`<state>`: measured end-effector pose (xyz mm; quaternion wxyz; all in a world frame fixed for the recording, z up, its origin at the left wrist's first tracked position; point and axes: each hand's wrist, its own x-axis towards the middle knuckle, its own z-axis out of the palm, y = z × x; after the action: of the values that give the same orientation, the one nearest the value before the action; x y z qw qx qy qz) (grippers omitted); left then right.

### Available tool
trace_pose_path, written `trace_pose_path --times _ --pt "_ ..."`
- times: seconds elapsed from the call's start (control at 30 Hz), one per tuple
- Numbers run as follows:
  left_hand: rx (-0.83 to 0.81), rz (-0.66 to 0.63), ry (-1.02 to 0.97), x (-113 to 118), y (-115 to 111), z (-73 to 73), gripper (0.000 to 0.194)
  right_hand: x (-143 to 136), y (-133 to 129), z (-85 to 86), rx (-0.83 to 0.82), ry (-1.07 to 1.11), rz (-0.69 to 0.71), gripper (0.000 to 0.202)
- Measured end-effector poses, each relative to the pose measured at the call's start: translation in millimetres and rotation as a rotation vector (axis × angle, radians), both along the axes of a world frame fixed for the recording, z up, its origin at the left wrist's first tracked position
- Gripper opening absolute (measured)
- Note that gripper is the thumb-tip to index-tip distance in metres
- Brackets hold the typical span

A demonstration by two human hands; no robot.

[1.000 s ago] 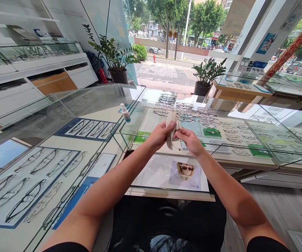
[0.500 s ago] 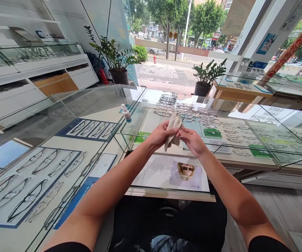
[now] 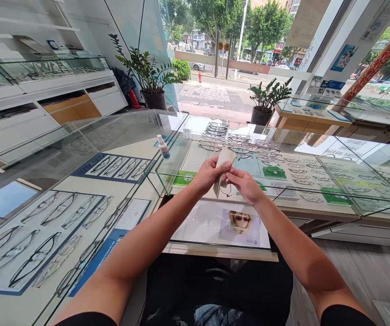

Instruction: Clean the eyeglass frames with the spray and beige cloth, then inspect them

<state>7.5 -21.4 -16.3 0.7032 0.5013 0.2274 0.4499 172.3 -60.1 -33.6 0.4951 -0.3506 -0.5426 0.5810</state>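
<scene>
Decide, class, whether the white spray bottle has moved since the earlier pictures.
No. Judged against the blue-rimmed eyeglass tray, the white spray bottle stands in the same place, shifted neither way.

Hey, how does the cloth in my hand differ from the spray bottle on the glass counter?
Colour: the cloth is plain beige, while the spray bottle is white with a coloured label.
Shape: the cloth is folded and limp; the spray bottle keeps a firm, narrow-topped form.
Place: the cloth is in your left hand's grip; the spray bottle stands unheld on the glass counter.
Both are pale.
</scene>
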Motion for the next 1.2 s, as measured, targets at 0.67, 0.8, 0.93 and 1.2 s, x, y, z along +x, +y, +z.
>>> trace_pose_path --times 0.67,0.8,0.93,1.2 --pt "0.045 -0.054 0.02 -10.4 9.8 4.3 0.056 9.6 2.5 9.9 -0.125 0.108 -0.032 0.041" --pt "0.103 -0.003 0.037 -3.6 4.5 0.9 0.054 2.4 1.4 6.0 -0.079 0.053 -0.001 0.043" --pt "0.119 0.087 0.028 1.9 1.8 -2.7 0.059 -2.1 -1.3 4.5 -0.037 -0.004 -0.001 0.042" --pt "0.103 0.06 0.022 -5.7 12.3 -0.5 0.063 7.0 0.3 12.5 -0.066 0.076 -0.063 0.039"
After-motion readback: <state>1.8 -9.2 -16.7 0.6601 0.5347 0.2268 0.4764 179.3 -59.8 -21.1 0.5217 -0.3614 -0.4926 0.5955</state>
